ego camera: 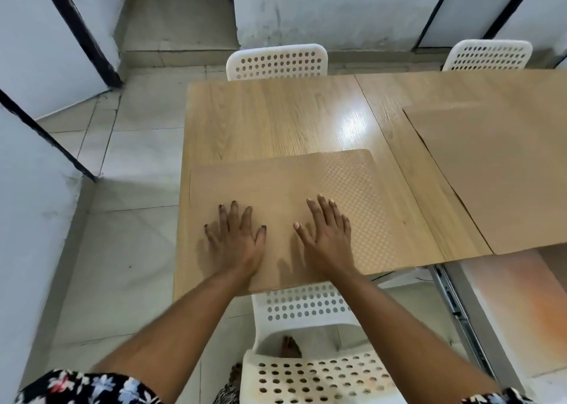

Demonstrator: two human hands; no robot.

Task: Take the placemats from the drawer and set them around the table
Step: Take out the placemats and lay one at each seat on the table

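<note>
Both palms are pressed flat, fingers spread, gripping nothing: the left hand (234,238) and the right hand (326,235) lie side by side, a little apart, on the placemat (285,189) under them. That mat sits at the near end of the desk (260,112), its near edge running about level with the desk edge just behind the wrists. A second placemat (497,173) lies well off to the right of the right hand, skewed, its near corner looking as if it pokes past the desk edge.

The risk I see is sliding. The top looks glossy, the mat thin and much the same colour, so if the hands drag back while lifting, the mat could ride with them and tip off the near edge onto the white chair (306,308) below the forearms. Uneven pressure would leave it crooked. Past the right elbow the open drawer (521,305) juts out, easy to knock when stepping that way.
</note>
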